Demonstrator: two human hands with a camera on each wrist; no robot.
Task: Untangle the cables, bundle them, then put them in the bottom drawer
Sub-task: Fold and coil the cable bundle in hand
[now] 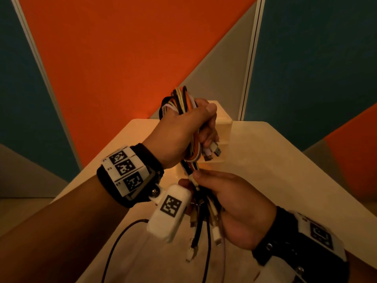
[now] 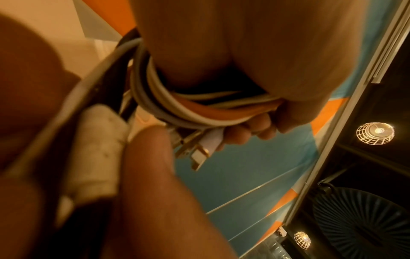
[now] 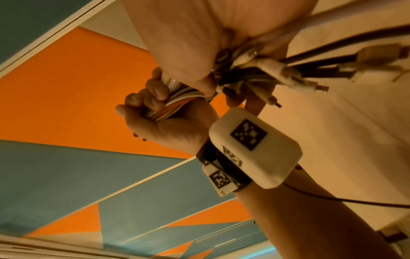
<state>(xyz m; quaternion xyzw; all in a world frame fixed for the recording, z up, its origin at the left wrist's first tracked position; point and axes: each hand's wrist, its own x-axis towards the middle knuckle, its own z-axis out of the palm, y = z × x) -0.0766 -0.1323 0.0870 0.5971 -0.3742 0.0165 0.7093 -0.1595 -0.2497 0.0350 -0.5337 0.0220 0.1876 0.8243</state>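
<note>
Above the table, my left hand [image 1: 183, 129] grips a folded bundle of cables [image 1: 179, 99] in white, orange, black and grey. Its loops stick up out of my fist, and USB plugs [image 1: 216, 150] poke out below my fingers. Just beneath, my right hand [image 1: 234, 203] holds the hanging cable ends [image 1: 204, 231], with thumb and fingers closed round them. The left wrist view shows the cable loops [image 2: 188, 108] pressed into my left palm [image 2: 244, 52] and a white USB plug [image 2: 204, 150]. In the right wrist view several plugs [image 3: 288, 73] fan out of my right hand [image 3: 188, 35].
A small cream drawer box [image 1: 224, 119] stands on the pale table [image 1: 285, 170] right behind my left hand. A thin black lead [image 1: 114, 248] loops over the table's near left. Orange, teal and grey wall panels [image 1: 122, 58] close in behind the table.
</note>
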